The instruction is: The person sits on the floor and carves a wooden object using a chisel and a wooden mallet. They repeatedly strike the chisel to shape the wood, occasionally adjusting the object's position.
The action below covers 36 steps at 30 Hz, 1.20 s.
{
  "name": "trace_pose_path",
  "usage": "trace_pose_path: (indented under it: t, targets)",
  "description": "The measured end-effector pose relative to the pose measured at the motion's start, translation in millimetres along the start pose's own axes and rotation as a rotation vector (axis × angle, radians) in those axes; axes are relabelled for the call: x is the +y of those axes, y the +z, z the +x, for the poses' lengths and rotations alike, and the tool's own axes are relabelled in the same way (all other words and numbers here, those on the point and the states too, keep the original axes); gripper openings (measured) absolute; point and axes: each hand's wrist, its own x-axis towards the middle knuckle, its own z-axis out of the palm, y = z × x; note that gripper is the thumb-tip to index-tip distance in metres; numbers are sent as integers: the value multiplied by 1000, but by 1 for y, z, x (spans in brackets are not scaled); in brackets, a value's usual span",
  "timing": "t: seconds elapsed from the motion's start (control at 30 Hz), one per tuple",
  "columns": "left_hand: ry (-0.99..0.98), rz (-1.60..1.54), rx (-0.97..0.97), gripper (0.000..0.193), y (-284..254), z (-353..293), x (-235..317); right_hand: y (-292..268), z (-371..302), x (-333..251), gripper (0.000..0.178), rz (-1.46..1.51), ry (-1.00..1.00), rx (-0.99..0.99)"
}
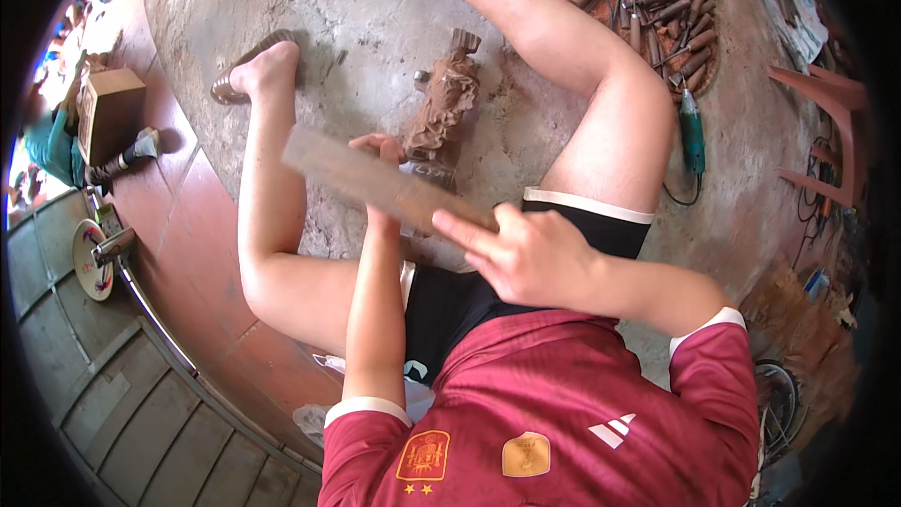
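Note:
My right hand [542,258] is closed around one end of a long, flat wooden bat [371,176], which slants up to the left and is slightly smeared by motion. Behind the bat, my left hand [379,144] shows only in part, its fingers curled beside the lower end of a brown carved wood piece [444,103]. Whatever those fingers hold is hidden by the bat. The carving has a rough, knotted surface and lies on the concrete floor between my legs, with its narrower end pointing away from me.
At the far right, a round tray [710,75] bears many wood-handled carving tools. A green power tool [692,136] with a cord lies beside it. Further right stands a reddish plastic chair [831,131]. On the left are a wooden box [117,99] and a pedestal fan [97,258].

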Motion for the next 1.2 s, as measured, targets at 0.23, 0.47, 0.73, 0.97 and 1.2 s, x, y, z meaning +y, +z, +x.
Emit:
trace_pose_path:
  t: [0.23,0.47,0.73,0.97,1.2]
  targets:
    - [56,47,8,14,3,-10,3,24,-12,-3,58,-108,25,45]
    - [150,62,11,15,3,-14,3,33,-20,-4,65,-127,-126,215]
    - [126,28,-20,19,5,-14,0,41,-17,10,57,14,-290,447]
    - [130,17,43,22,9,-10,5,40,-20,8,58,64,-260,462]
    - [88,216,4,13,-18,3,-21,11,-16,-1,63,129,-31,248]
